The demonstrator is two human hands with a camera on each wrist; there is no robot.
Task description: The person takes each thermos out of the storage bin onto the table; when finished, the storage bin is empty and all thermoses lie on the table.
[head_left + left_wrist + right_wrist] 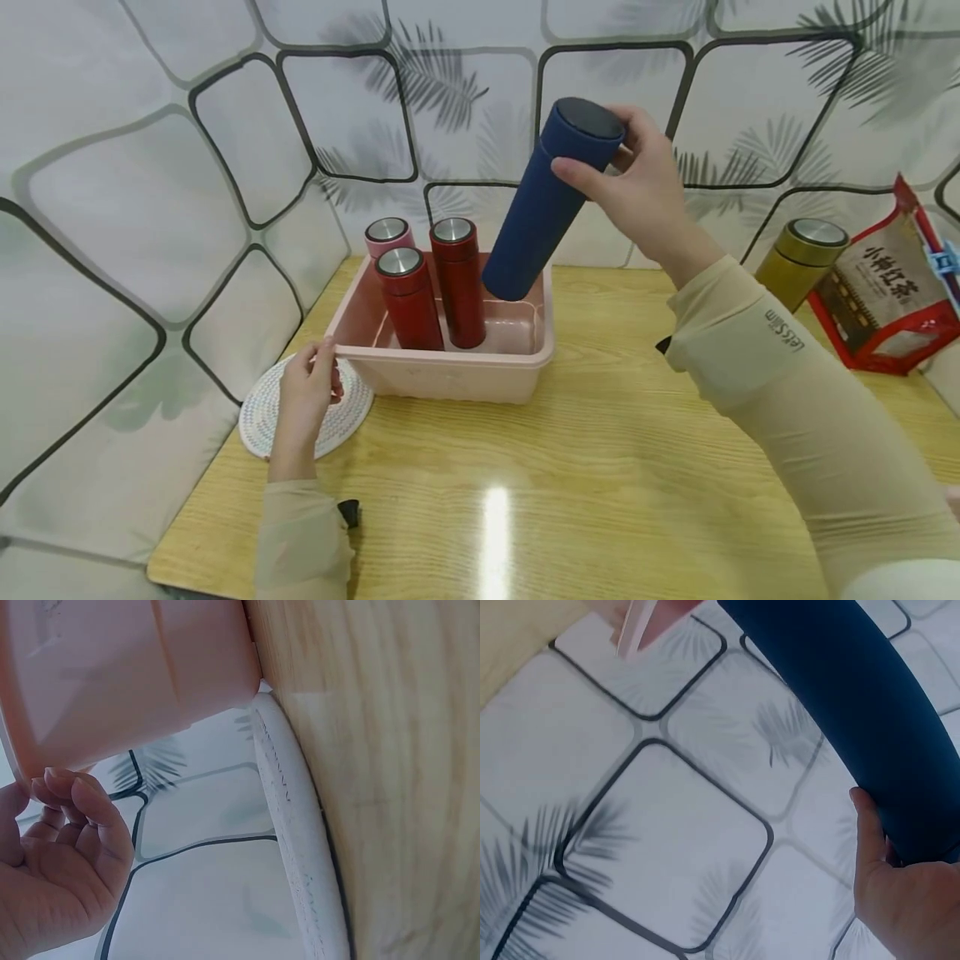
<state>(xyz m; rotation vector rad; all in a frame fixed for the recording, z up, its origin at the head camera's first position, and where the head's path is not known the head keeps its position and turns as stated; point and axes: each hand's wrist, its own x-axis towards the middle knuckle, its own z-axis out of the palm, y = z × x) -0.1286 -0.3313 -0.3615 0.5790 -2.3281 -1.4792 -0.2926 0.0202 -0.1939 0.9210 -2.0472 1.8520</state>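
I hold the blue flask (546, 204) near its capped top in my right hand (645, 187), fingers (581, 177) wrapped round the barrel. It is tilted, its base hanging just over the right back part of the pink basket (450, 367), clear of the basket floor. In the right wrist view only the dark barrel and my thumb beside it show.

Inside the basket stand two red flasks (408, 296) (457, 279) upright, side by side, and a pink flask (387, 236) behind them. My left hand (307, 392) pinches the basket's front left rim, fingers curled on the lip. Under that hand lies a round white woven mat (258, 412), touching the basket's corner.

All of it sits on the wooden surface (570, 467). Well off to the right stand a gold flask (802, 258) and a red printed pouch (888, 296).
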